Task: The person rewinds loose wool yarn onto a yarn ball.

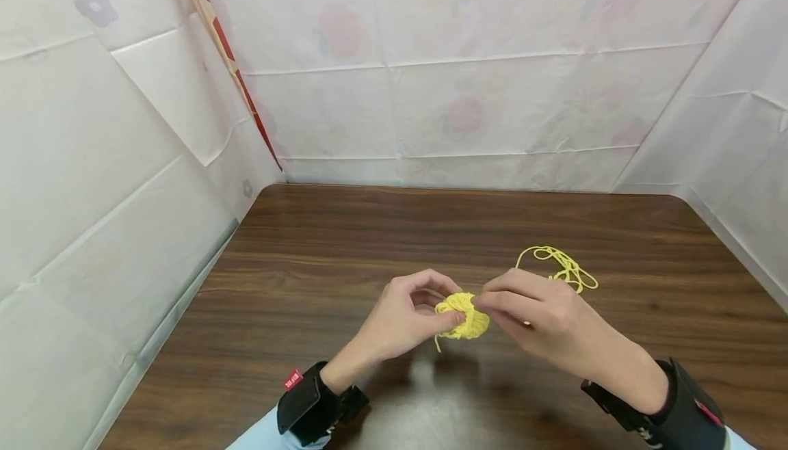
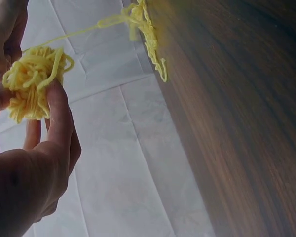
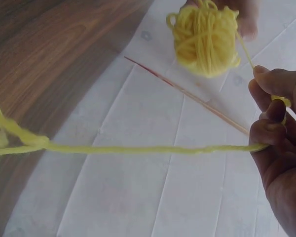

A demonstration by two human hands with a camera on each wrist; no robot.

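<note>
Held above the near middle of the table (image 1: 345, 231), a small ball of yellow yarn (image 1: 464, 315) is pinched by the left hand (image 1: 394, 323), whose thumb and fingertips are curled around it from the left side. The ball is seen from the left wrist view (image 2: 33, 81) to sit between the thumb and a finger, with loose loops bulging out on top and a short frayed end hanging below. Just to the right of the ball, and touching it in the head view, the right hand (image 1: 542, 320) is found with its fingers curled and closed on the free strand (image 3: 153, 149); from the right wrist view the strand is seen to be pinched at the fingertips and to run taut and nearly straight away from them. From that pinch the strand is led off to the right and away from the body, to a loose heap of yarn (image 1: 563, 267) lying flat on the table just beyond the right hand. So the long axis of the strand is set roughly crosswise to the ball, and the right hand is the nearer one to the heap. The yarn is seen to be thin, soft and fuzzy, wound unevenly, in a bright lemon colour.
</note>
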